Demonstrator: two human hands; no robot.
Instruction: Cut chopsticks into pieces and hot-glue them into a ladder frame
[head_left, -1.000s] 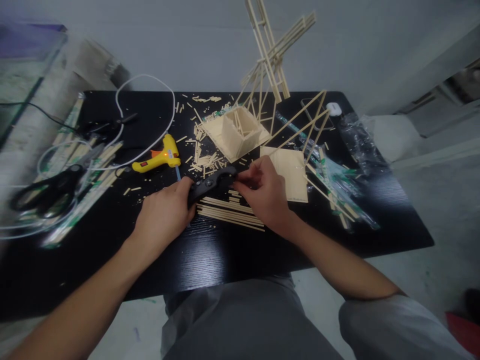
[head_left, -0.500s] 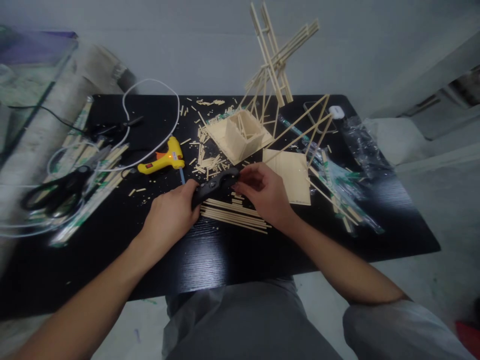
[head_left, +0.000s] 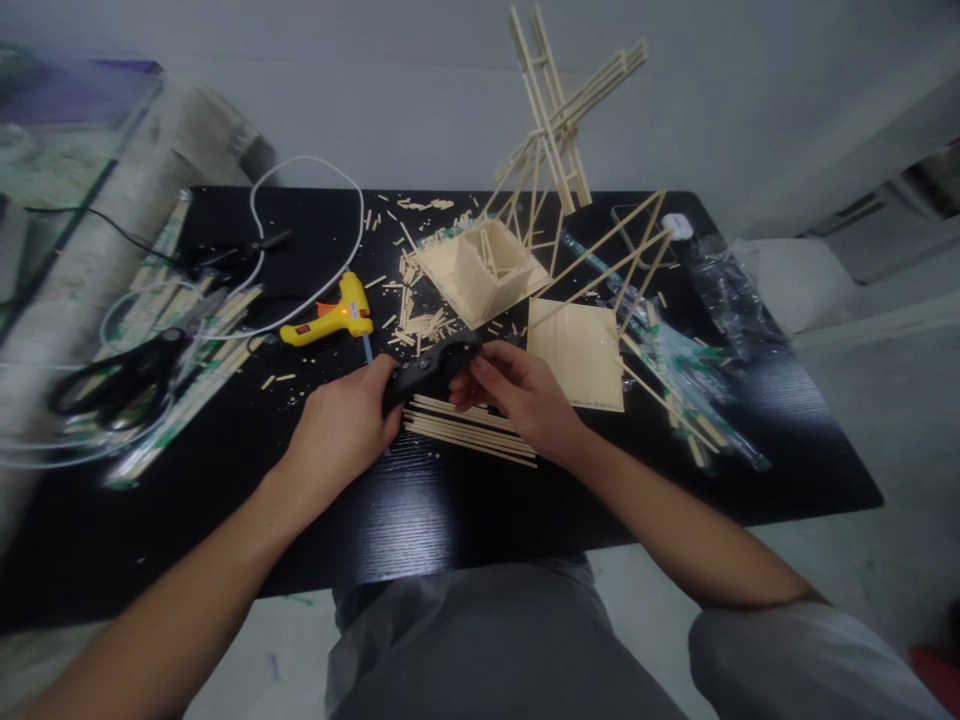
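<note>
Sticks (head_left: pixel 469 438) of pale wood, thin and straight, lie nearly side by side on the black table (head_left: pixel 420 530), whose fine-grained top shines under the light. Above them is a dark, curved tool (head_left: pixel 431 372) with a rounded hollow near its right end. Beyond it stands an angular, hollow wooden box (head_left: pixel 487 285) on a thin flat board (head_left: pixel 439 262), with a crossed stick frame (head_left: pixel 559 110) rising behind. Short wood scraps (head_left: pixel 420 325) litter the space between the box and a smooth yellow glue gun (head_left: pixel 330 320). Black-handled scissors (head_left: pixel 124 385) rest farther left over wrapped sticks (head_left: pixel 172 410), and a white cable (head_left: pixel 363 215) loops behind the glue gun. A square wooden sheet (head_left: pixel 577 350) lies just beyond the right hand (head_left: pixel 529 395), near crumpled clear wrapping (head_left: pixel 735 290).

The tool lies between the hands: the left hand (head_left: pixel 349 410) is wrapped around its near end, while the right hand's bent fingers are at the other; whether they grip anything, I cannot tell. The sticks lie below the tool, partly covered by the right hand.
</note>
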